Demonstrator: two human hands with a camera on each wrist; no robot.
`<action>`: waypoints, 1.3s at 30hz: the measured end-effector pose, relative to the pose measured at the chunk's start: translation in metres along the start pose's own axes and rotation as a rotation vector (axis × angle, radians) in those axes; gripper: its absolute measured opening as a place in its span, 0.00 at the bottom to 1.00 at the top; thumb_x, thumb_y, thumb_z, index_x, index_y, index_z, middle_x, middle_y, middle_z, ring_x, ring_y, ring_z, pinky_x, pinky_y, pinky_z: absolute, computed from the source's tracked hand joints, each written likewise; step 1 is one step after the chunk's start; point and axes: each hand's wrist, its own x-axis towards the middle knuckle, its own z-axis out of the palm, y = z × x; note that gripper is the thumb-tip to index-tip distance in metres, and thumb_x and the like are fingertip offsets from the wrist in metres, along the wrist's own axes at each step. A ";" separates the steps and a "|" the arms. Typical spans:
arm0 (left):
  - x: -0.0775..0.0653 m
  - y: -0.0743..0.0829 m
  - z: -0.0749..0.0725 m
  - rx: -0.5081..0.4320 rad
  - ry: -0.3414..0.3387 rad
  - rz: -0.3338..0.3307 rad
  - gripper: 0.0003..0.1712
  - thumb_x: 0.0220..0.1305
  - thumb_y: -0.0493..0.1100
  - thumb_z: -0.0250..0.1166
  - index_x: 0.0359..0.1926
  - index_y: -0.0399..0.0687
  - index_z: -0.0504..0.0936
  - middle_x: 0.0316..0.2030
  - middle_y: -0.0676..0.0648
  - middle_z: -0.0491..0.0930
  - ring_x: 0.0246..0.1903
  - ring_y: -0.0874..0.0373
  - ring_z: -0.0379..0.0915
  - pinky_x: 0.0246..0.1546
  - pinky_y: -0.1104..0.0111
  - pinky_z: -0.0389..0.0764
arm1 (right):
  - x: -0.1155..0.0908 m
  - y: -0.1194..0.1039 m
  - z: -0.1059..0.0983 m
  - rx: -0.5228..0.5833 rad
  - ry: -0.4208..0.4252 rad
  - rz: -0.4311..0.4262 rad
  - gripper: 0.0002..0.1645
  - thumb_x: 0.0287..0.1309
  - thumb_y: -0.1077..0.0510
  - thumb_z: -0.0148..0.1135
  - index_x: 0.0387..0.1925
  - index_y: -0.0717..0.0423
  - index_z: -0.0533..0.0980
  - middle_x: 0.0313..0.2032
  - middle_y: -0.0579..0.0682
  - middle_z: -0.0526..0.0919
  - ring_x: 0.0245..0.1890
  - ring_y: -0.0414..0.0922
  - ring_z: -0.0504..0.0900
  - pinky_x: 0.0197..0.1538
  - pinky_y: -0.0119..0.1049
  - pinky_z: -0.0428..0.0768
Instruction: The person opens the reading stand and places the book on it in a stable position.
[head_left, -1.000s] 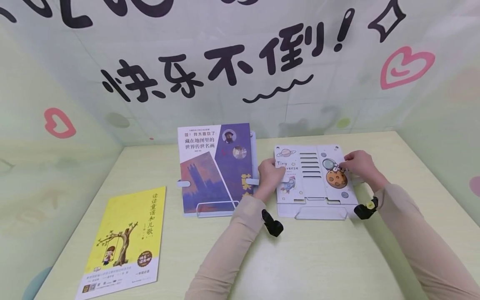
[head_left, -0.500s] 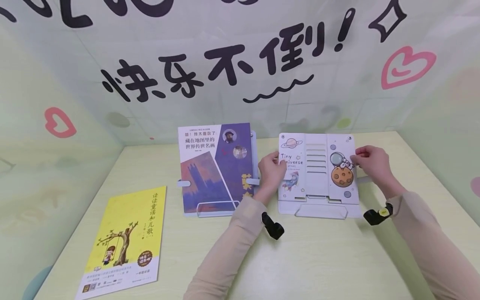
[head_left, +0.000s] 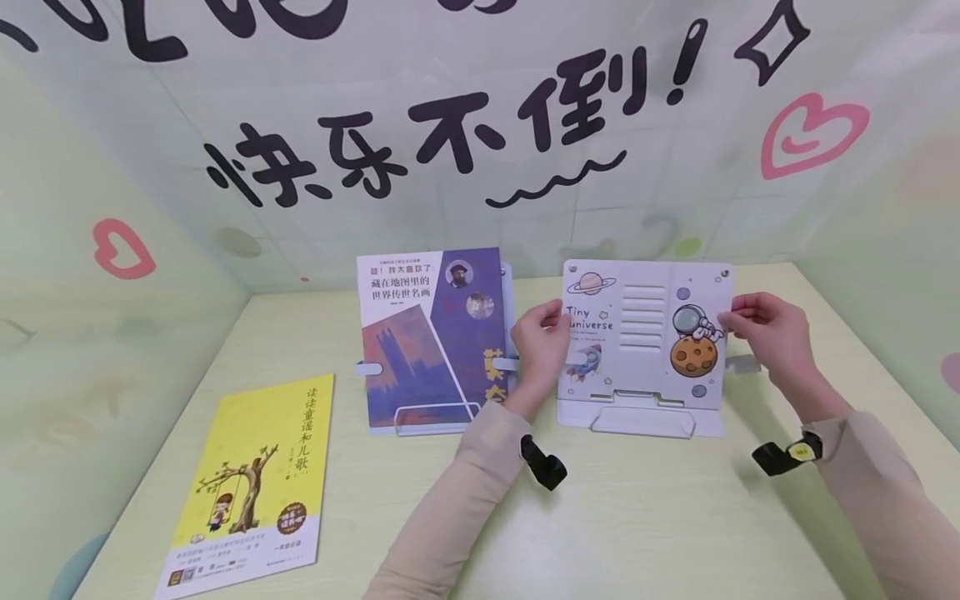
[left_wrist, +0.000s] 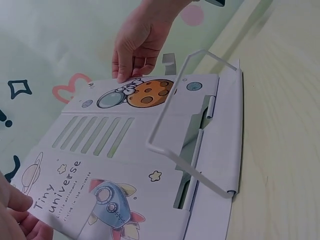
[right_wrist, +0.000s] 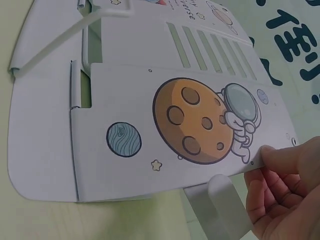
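Observation:
A white metal book stand [head_left: 642, 375], printed with an astronaut, a rocket and "Tiny universe", stands on the table with its panel raised and leaning back. My left hand [head_left: 542, 350] pinches the panel's left edge, thumb in front by the lettering; in the left wrist view only part of this hand [left_wrist: 22, 212] shows. My right hand [head_left: 776, 337] pinches the opposite edge beside the astronaut, with its thumb [right_wrist: 280, 159] on the front face. A wire page holder [left_wrist: 170, 150] spans the front of the stand's base. One side clip [right_wrist: 220, 205] sticks out below the right hand.
Left of the stand, a purple and white book [head_left: 420, 333] leans on another stand, held by side clips and a wire holder. A yellow book [head_left: 251, 475] lies at the table's left. Behind the table [head_left: 630, 517] rises a printed backdrop [head_left: 450, 225].
The stand's panel has tilted up to a steeper angle, and its right edge has shifted right. My right hand has moved right with that edge; my left hand has stayed nearly in place.

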 end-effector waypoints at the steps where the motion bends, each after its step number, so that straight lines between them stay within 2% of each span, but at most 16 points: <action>1: -0.001 0.001 -0.001 -0.005 0.004 0.010 0.13 0.53 0.28 0.65 0.42 0.33 0.83 0.34 0.41 0.83 0.34 0.55 0.79 0.34 0.76 0.79 | -0.001 0.001 -0.001 0.019 0.004 -0.012 0.10 0.58 0.62 0.61 0.39 0.64 0.73 0.23 0.29 0.75 0.25 0.30 0.75 0.31 0.20 0.76; 4: -0.003 0.002 -0.003 -0.020 0.011 0.048 0.12 0.53 0.27 0.65 0.41 0.33 0.83 0.33 0.40 0.83 0.33 0.54 0.79 0.33 0.76 0.79 | -0.005 0.003 -0.002 0.075 0.023 -0.043 0.05 0.56 0.64 0.62 0.35 0.55 0.74 0.23 0.30 0.76 0.24 0.30 0.75 0.30 0.19 0.75; 8: -0.006 0.003 -0.007 -0.036 0.021 0.108 0.10 0.53 0.27 0.65 0.38 0.32 0.84 0.32 0.40 0.83 0.32 0.53 0.79 0.32 0.76 0.80 | -0.010 0.005 -0.004 0.134 0.049 -0.072 0.09 0.55 0.67 0.63 0.33 0.50 0.75 0.23 0.30 0.77 0.23 0.29 0.75 0.29 0.17 0.74; 15: -0.008 0.005 -0.003 -0.070 -0.024 0.171 0.10 0.55 0.27 0.64 0.39 0.30 0.83 0.34 0.38 0.82 0.34 0.51 0.80 0.35 0.77 0.79 | -0.028 0.005 -0.008 0.181 0.111 -0.105 0.12 0.53 0.70 0.63 0.30 0.48 0.76 0.23 0.31 0.78 0.23 0.29 0.74 0.29 0.16 0.73; 23: 0.003 0.006 0.006 -0.091 -0.079 0.212 0.11 0.56 0.27 0.62 0.42 0.29 0.81 0.37 0.37 0.81 0.37 0.50 0.79 0.38 0.78 0.78 | -0.052 0.002 -0.010 0.251 0.172 -0.121 0.12 0.51 0.73 0.63 0.28 0.52 0.76 0.22 0.33 0.80 0.23 0.29 0.76 0.26 0.17 0.72; 26: 0.010 0.005 0.009 -0.086 -0.111 0.209 0.12 0.57 0.27 0.62 0.44 0.31 0.81 0.38 0.38 0.81 0.38 0.50 0.78 0.39 0.78 0.78 | -0.061 0.002 -0.009 0.252 0.182 -0.120 0.12 0.50 0.73 0.64 0.28 0.53 0.77 0.23 0.34 0.80 0.23 0.30 0.76 0.25 0.17 0.73; 29: 0.017 0.004 0.011 -0.100 -0.186 0.186 0.14 0.59 0.28 0.61 0.47 0.31 0.80 0.42 0.38 0.80 0.42 0.50 0.78 0.41 0.78 0.77 | -0.070 0.002 -0.005 0.280 0.186 -0.137 0.12 0.49 0.75 0.63 0.29 0.56 0.77 0.24 0.35 0.81 0.23 0.31 0.77 0.26 0.17 0.74; 33: 0.027 0.005 0.011 -0.101 -0.277 0.163 0.16 0.60 0.29 0.60 0.50 0.30 0.78 0.44 0.37 0.78 0.45 0.50 0.78 0.44 0.78 0.76 | -0.081 -0.001 0.003 0.256 0.189 -0.189 0.13 0.48 0.78 0.62 0.31 0.60 0.77 0.26 0.35 0.82 0.24 0.31 0.78 0.29 0.18 0.76; 37: 0.035 0.009 0.013 -0.083 -0.348 0.108 0.17 0.62 0.31 0.59 0.52 0.32 0.77 0.49 0.38 0.77 0.48 0.51 0.76 0.46 0.78 0.75 | -0.091 -0.006 0.012 0.195 0.194 -0.280 0.12 0.45 0.81 0.61 0.32 0.69 0.75 0.26 0.34 0.82 0.24 0.30 0.78 0.30 0.17 0.76; 39: 0.039 0.011 0.015 -0.066 -0.378 0.082 0.18 0.63 0.32 0.59 0.54 0.34 0.76 0.51 0.39 0.77 0.50 0.52 0.75 0.47 0.78 0.74 | -0.096 -0.007 0.017 0.201 0.184 -0.361 0.12 0.42 0.84 0.60 0.32 0.74 0.74 0.27 0.35 0.82 0.25 0.31 0.78 0.31 0.17 0.76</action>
